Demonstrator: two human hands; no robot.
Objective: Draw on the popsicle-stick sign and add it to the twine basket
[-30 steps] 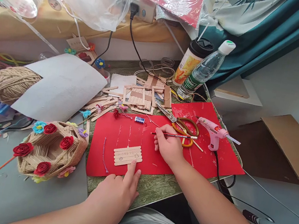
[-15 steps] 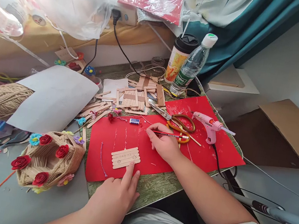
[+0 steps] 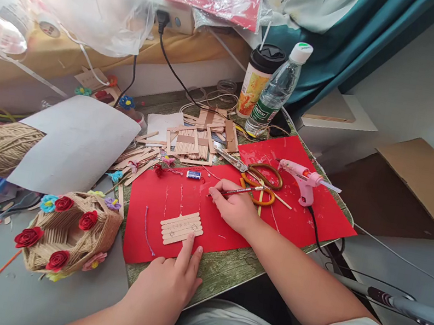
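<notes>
Between the fingers of my right hand [image 3: 234, 207] is a red pencil [image 3: 242, 190], its point end just above the red sheet [image 3: 213, 234] and its back end rising toward the scissors. My left hand [image 3: 169, 282] is open at the sheet's front edge, with its index fingertip resting on the lower right edge of a small panel of craft sticks [image 3: 181, 227]. Pencilled stars and faint marks show on the panel. An eraser [image 3: 194, 175] lies on the sheet above it. Scissors [image 3: 267, 176] with orange-brown handles lie beyond my right hand.
A pink glue gun [image 3: 301, 179] lies at the right. Behind are piled craft sticks [image 3: 189, 141], a cup [image 3: 255, 83] and a water bottle [image 3: 274, 91]. On the left stand a twine basket with red roses [image 3: 101, 229], a twine ball [image 3: 5, 146] and white paper [image 3: 84, 135].
The pencil has tipped, its back end rising. My right hand has shifted very slightly, while the left index finger stays on the panel. The whole view has drifted a little.
</notes>
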